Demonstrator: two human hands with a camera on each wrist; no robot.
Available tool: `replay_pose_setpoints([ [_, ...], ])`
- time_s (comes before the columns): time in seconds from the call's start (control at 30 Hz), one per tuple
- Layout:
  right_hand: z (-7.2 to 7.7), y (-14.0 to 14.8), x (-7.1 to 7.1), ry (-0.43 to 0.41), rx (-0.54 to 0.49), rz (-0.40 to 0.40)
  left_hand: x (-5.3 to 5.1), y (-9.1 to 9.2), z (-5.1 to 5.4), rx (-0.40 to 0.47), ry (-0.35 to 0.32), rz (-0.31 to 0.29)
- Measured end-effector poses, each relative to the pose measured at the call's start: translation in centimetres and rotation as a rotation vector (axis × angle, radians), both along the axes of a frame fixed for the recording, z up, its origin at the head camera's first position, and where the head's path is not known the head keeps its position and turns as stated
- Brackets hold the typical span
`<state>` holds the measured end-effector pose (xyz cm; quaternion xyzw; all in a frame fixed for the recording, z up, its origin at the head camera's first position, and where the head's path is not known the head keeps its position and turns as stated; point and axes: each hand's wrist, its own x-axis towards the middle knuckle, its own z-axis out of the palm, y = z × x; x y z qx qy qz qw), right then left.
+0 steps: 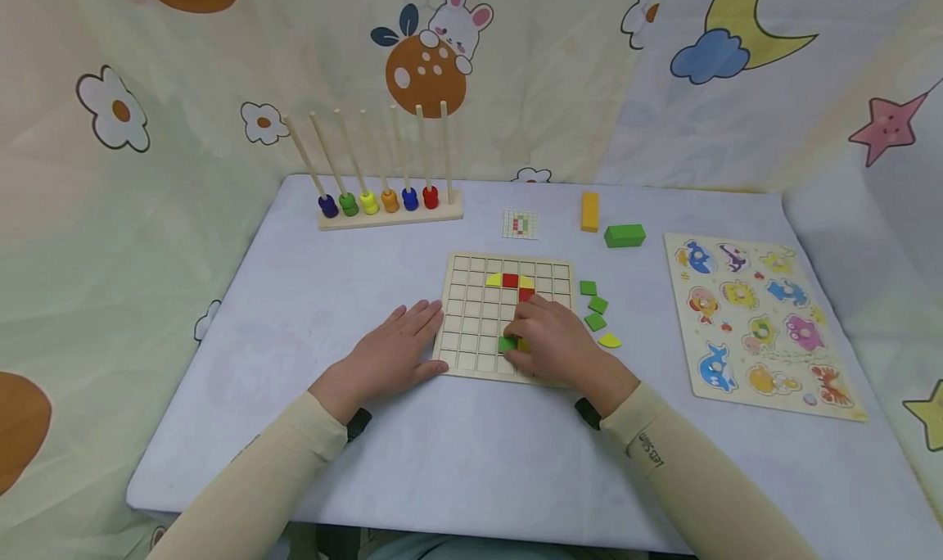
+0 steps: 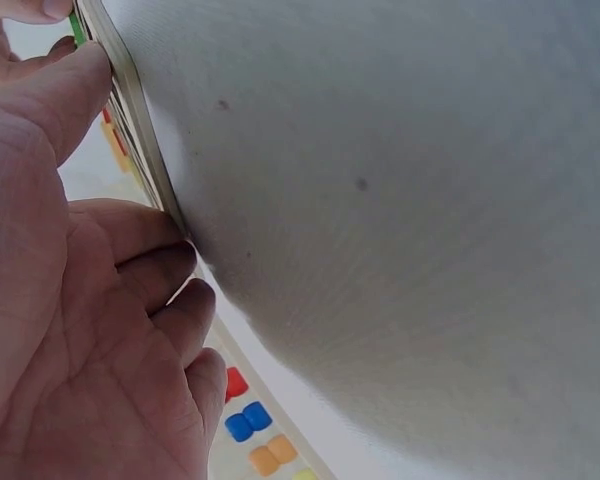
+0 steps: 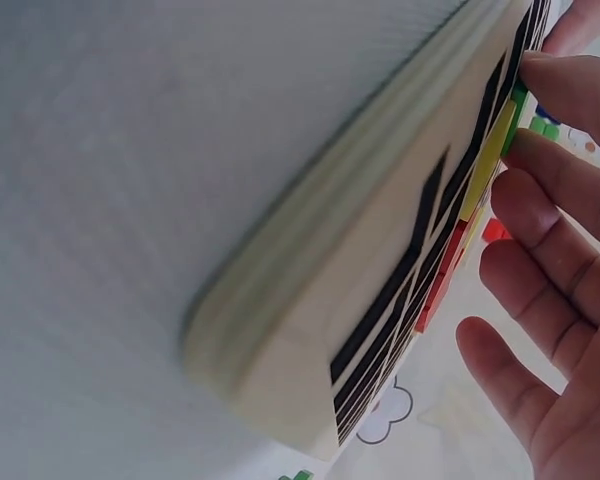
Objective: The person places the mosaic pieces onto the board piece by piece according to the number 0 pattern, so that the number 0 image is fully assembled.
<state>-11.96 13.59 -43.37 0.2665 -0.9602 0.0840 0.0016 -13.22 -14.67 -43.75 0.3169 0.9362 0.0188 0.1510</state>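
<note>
The wooden grid board (image 1: 471, 307) lies flat on the table. My left hand (image 1: 390, 354) rests palm down, fingers relaxed, touching the board's left edge; the left wrist view shows its fingertips against the board's side (image 2: 146, 130). Over the lower right of the board, my right hand (image 1: 556, 343) pinches a green square tile (image 1: 507, 344) between thumb and index finger, at the grid surface. In the right wrist view the green tile (image 3: 516, 115) is beside a yellow piece (image 3: 488, 160). Red tiles (image 1: 510, 281) and yellow pieces (image 1: 494, 280) sit higher on the grid, partly hidden by the hand.
Several green tiles (image 1: 595, 322) and a yellow piece (image 1: 609, 340) lie right of the board. Behind stand a peg rack (image 1: 390, 221), a small pattern card (image 1: 520, 224), an orange block (image 1: 590, 212) and a green block (image 1: 624, 236). An animal puzzle board (image 1: 759, 318) lies at the right.
</note>
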Motion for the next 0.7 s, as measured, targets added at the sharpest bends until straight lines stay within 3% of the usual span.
replay_pose_setpoints([
  [0.7, -0.05, 0.25, -0.12, -0.017, -0.017, -0.019, -0.05, -0.03, -0.22, -0.002, 0.004, 0.004],
])
